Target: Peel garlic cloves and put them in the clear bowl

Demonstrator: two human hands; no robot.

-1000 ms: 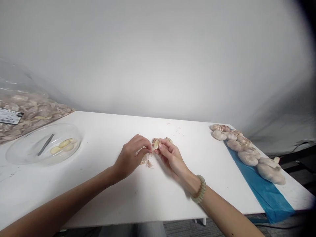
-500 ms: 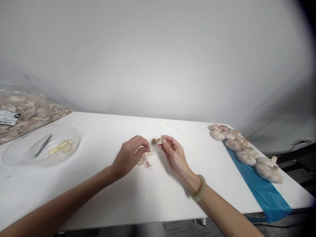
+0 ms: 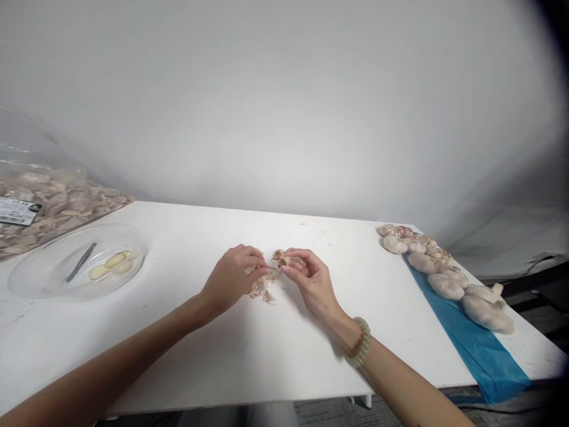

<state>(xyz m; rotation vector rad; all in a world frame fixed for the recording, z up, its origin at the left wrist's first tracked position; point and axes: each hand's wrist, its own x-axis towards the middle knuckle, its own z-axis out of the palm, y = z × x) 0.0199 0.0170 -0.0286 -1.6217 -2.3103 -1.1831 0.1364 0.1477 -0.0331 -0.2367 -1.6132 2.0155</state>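
Between the thumb and fingers of my right hand [image 3: 313, 281] is a garlic clove [image 3: 283, 261] with skin on it. Another unpeeled clove [image 3: 278, 254] shows just behind it, by the fingertips. My left hand [image 3: 233, 276] is closed in a pinch just left of the cloves; whatever is between its fingertips is too small to make out. Below the left fingertips lies a small pile of papery garlic skins [image 3: 265, 292] on the white table, partly covered by that hand.
A clear oval dish [image 3: 33, 290] at left holds several peeled cloves [image 3: 114, 260] and a small grey blade [image 3: 82, 262]. Behind it stands a plastic bag of garlic skins [image 3: 57, 198]. Several garlic bulbs [image 3: 444, 286] line a blue strip [image 3: 475, 350] at right.
My right hand has turned the clove and shifted slightly left, bringing it over the one behind. My left hand stays pinched near the skins. The view has shifted a little.
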